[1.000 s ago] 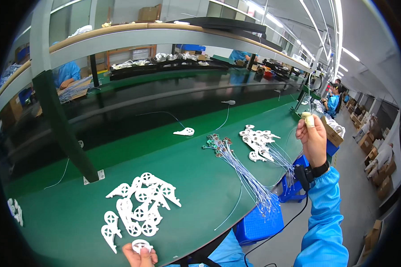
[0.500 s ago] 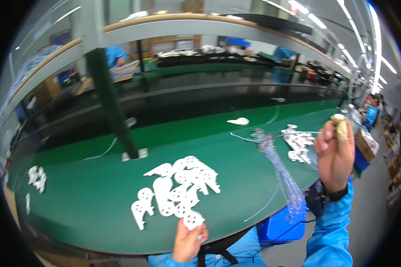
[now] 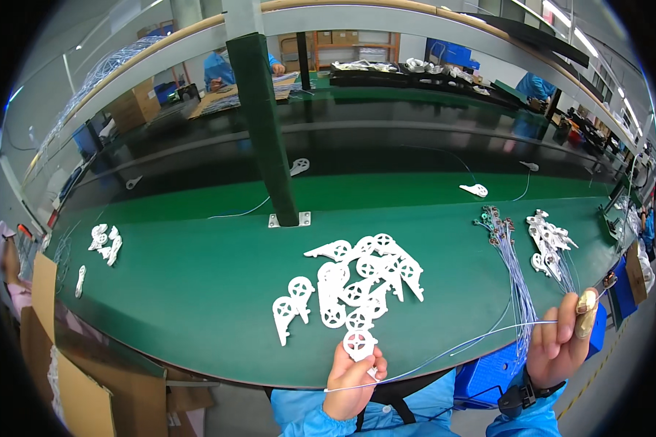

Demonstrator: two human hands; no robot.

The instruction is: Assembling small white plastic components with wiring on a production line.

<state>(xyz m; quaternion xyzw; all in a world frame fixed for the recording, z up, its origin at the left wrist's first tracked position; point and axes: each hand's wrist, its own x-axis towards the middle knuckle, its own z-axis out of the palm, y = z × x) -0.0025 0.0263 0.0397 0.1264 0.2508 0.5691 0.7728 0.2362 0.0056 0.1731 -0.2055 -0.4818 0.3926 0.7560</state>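
My left hand (image 3: 351, 380) is closed around a white plastic piece (image 3: 359, 342) with a round, spoked head, just over the table's near edge. To the right, my right hand (image 3: 561, 339) pinches a thin pale wire (image 3: 481, 336), with yellowish coverings on its fingertips. A small dark end piece (image 3: 609, 280) sticks out past those fingertips. From there the wire runs left across the table edge and passes in front of my left hand. Straight ahead of my left hand lies a loose pile of similar white pieces (image 3: 372, 268).
A bundle of wires (image 3: 516, 280) with small round ends lies right of centre, beside another white heap (image 3: 550, 237). A green post (image 3: 264, 131) rises from the table. Few white pieces (image 3: 106, 244) lie far left. Cardboard boxes (image 3: 87, 393) stand lower left, a blue stool (image 3: 485, 379) below.
The view has swung left and steadied. My right hand has come down from its raised position, and the wire now stretches between it and my left hand. My left hand still holds the white piece.
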